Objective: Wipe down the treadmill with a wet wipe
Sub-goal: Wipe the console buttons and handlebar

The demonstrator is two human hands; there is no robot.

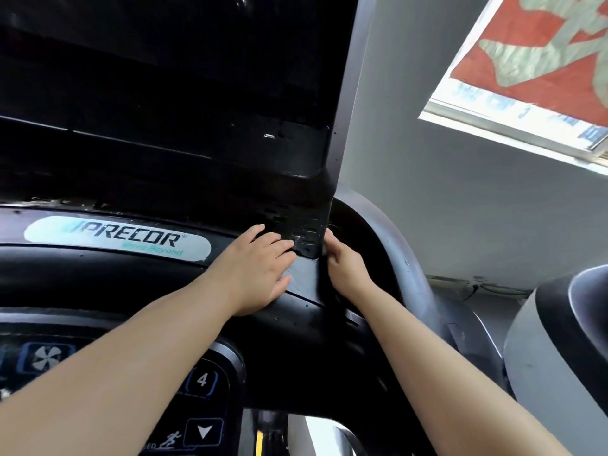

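Observation:
The black Precor treadmill console (pixel 138 278) fills the left and middle of the head view, with a dark screen (pixel 164 93) above it. My left hand (pixel 256 268) lies flat, fingers straight, on the console top beside a slotted vent panel (pixel 302 232). A greyish, speckled patch (pixel 301 274) shows just by its fingertips. My right hand (pixel 345 264) is at the panel's right edge, fingers curled round that edge. A small pale sliver of the wet wipe (pixel 324 249) shows at its fingertips; the rest is hidden.
A white Precor label (pixel 115 238) sits left of my left hand. Control buttons (pixel 202 380) lie below under my left forearm. A grey curved handrail (pixel 404 258) runs to the right of my right hand. A neighbouring grey machine (pixel 559 340) stands at the right. Beyond are a grey wall and a window.

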